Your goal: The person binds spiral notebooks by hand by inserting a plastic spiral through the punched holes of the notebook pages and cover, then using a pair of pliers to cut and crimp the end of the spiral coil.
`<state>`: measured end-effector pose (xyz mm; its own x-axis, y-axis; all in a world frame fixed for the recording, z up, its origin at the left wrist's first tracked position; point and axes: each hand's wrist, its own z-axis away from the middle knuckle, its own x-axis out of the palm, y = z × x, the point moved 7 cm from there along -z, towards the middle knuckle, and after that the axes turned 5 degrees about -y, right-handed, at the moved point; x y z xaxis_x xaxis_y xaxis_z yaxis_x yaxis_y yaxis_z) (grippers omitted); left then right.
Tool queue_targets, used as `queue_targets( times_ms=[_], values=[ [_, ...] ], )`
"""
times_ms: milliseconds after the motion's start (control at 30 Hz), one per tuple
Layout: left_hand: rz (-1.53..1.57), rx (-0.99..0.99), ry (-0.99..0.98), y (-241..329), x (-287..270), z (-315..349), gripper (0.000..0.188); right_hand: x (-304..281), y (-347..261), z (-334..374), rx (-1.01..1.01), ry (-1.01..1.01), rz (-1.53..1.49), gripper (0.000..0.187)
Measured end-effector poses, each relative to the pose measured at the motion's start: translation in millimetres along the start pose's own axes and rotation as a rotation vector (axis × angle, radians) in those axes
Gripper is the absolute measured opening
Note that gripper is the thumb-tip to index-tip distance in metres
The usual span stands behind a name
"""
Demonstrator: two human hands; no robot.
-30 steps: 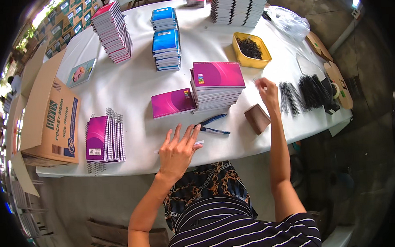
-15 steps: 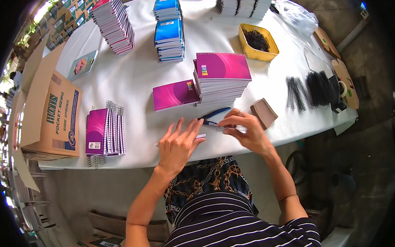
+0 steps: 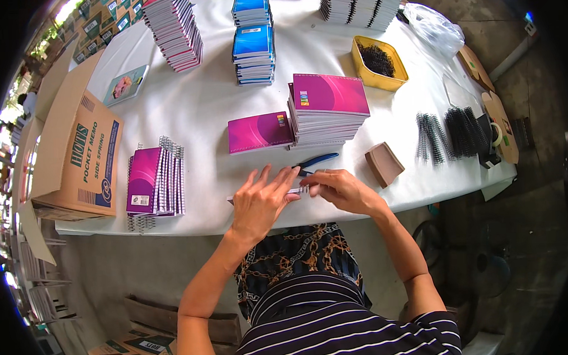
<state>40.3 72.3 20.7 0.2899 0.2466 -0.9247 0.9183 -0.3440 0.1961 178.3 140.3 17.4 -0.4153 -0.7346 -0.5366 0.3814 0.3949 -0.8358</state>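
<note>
My left hand lies over a thin memo pad near the table's front edge, its fingers stretched across the top and its thumb along the near side. The pad shows edge-on, mostly hidden by that hand. At the pad's right end, my right hand pinches a spiral wire coil whose loops meet the pad's edge. Just beyond both hands lie blue-handled pliers. Behind them are a single purple pad and a tall stack of purple pads.
A brown block sits right of my right hand. Coiled pads and an open carton stand left. Loose black coils lie right; a yellow tub holds black wire pieces. Blue notebooks are stacked behind.
My right hand has moved left, closer to my left hand and the pad's end, bringing the coil to the pad's edge. The view has shifted slightly.
</note>
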Motion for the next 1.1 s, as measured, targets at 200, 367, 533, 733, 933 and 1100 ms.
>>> queue_targets(
  times_ms=[200,367,533,733,933,1100],
  values=[
    [-0.017,0.011,0.011,5.3,-0.7,-1.6,0.064,5.3,-12.5,11.1,-0.117,0.138,0.417,0.023],
    [0.077,0.034,0.03,8.4,-0.3,-1.8,0.061,5.2,-26.9,10.9,-0.162,0.197,0.436,0.024],
    [0.093,0.015,0.007,8.5,1.5,-1.8,0.052,14.0,-26.2,11.3,-0.06,0.064,0.464,0.018],
    [0.061,-0.101,-0.387,2.2,9.1,-2.4,0.04,-23.7,-4.2,24.6,0.001,0.265,0.299,0.018],
    [0.085,0.025,-0.434,7.4,8.0,1.1,0.037,-97.5,91.2,96.3,0.674,0.249,0.581,0.06],
    [0.133,0.137,-0.357,6.4,5.0,15.8,0.042,-101.1,100.4,103.6,0.394,0.123,0.466,0.066]
  ],
)
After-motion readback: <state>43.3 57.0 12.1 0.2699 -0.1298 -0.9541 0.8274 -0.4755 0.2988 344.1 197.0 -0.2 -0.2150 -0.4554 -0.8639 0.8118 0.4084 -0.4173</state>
